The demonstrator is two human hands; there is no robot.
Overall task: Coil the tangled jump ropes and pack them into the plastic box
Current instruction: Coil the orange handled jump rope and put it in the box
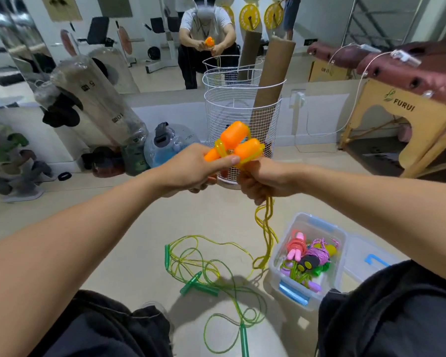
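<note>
I hold up a jump rope with two orange handles (236,141) and a clear yellow cord (265,228). My left hand (191,171) pinches the handles, thumb on top, where cord is wrapped around them. My right hand (258,181) grips the cord just below, and the rest hangs in loops toward the floor. A tangled green jump rope (204,276) with green handles lies on the floor between my knees. The clear plastic box (283,243) stands at the lower right, open, holding several coiled ropes in pink, purple and black.
The box's lid (371,256) with a blue latch lies right of the box. A white wire basket (242,117) with cardboard tubes stands behind my hands. A wall mirror is behind, weight bags at the left, a wooden massage table (397,109) at the right.
</note>
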